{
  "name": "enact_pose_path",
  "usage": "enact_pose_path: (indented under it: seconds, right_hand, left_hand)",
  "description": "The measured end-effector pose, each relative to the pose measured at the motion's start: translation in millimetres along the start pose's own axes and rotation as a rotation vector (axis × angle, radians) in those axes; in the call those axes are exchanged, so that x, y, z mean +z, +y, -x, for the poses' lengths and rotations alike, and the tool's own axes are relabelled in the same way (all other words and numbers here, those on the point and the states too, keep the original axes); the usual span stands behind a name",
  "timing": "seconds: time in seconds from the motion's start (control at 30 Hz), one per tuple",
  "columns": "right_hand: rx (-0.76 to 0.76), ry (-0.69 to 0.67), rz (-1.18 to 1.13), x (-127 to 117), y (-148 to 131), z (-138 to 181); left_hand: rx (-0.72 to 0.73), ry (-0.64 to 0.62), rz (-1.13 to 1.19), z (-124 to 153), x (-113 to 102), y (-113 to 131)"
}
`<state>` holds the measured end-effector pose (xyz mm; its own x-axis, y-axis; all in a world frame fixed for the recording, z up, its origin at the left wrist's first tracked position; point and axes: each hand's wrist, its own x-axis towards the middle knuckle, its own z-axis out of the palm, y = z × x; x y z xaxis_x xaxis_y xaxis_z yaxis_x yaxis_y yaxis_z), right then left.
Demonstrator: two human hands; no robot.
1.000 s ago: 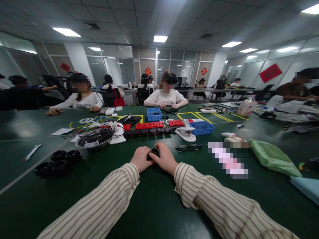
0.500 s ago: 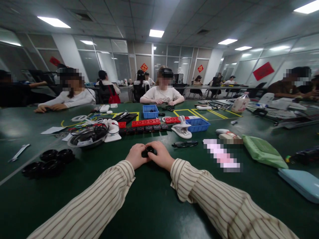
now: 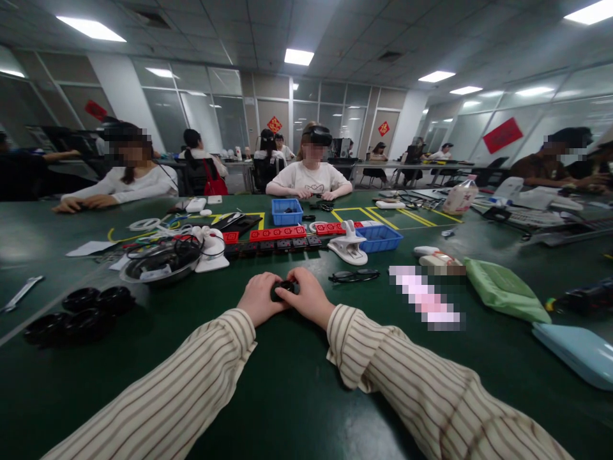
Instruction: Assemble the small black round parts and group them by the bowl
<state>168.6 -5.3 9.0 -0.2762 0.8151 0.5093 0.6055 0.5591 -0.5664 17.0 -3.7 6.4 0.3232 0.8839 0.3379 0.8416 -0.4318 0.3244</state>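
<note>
Low over the green table, my left hand [image 3: 260, 298] and my right hand [image 3: 310, 298] meet around a small black round part [image 3: 283, 289]. Fingers of both hands are closed on it from either side, and the right thumb lies across its near face. Much of the part is hidden by the fingers, so its exact kind does not show. Off to the left stand several black ring-shaped pieces [image 3: 96, 314], glossy and grouped together. Folded black glasses [image 3: 354, 276] lie just beyond my right hand.
Beyond my hands run red and black socket strips [image 3: 278, 234], with a white clip stand [image 3: 348, 246] and a blue bin [image 3: 380, 239] beside them. A metal bowl [image 3: 131, 276] of parts is at left, near a wrench [image 3: 22, 294]. A green pack [image 3: 505, 291] lies right. A person [image 3: 311, 176] sits opposite.
The right fingers and thumb have shifted over the black round part, covering more of its opening. Both hands stay together in nearly the same place. The view has turned slightly.
</note>
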Motion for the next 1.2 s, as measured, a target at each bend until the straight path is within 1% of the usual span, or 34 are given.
enact_pose_path:
  seconds: [0.07, 0.13, 0.3, 0.37, 0.5, 0.6, 0.73, 0.9, 0.97, 1.03, 1.1, 1.2]
  right_hand:
    - [-0.034, -0.015, -0.051, -1, 1, -1]
    - [-0.072, -0.045, -0.103, -2, 1, -1]
    - [-0.12, -0.1, -0.161, -5, 1, 0]
    - [-0.123, -0.088, -0.136, -4, 0, 1]
    - [-0.06, -0.013, -0.05, -2, -3, 4]
    - [-0.034, 0.014, 0.01, -2, -3, 4]
    - [-0.095, -0.002, -0.002, -5, -3, 2]
    - [-0.196, -0.094, -0.085, -10, -6, 3]
    - [-0.207, -0.09, -0.086, -10, -7, 4]
    - [-0.179, -0.048, -0.063, -8, -7, 5]
    - [-0.113, -0.009, -0.024, -6, -7, 5]
    - [-0.044, -0.017, 0.027, -2, -4, 3]
  left_hand:
    - [-0.021, 0.01, -0.047, -1, 1, -1]
    - [-0.007, 0.003, -0.055, -2, 2, -2]
    - [0.06, -0.06, 0.039, -1, 2, -6]
    - [0.061, -0.057, 0.041, 1, 1, -5]
    - [0.013, 0.015, -0.017, 4, -1, 0]
    - [-0.013, -0.011, -0.087, 4, -1, 3]
    - [0.023, -0.033, -0.089, 5, 2, 2]
    - [0.045, -0.091, -0.023, 6, 3, -1]
    - [0.049, -0.089, -0.012, 6, 3, -1]
    - [0.044, -0.068, -0.013, 6, 2, 0]
    - [0.028, -0.047, -0.029, 6, 1, 3]
    - [0.012, -0.042, -0.07, 5, 0, 5]
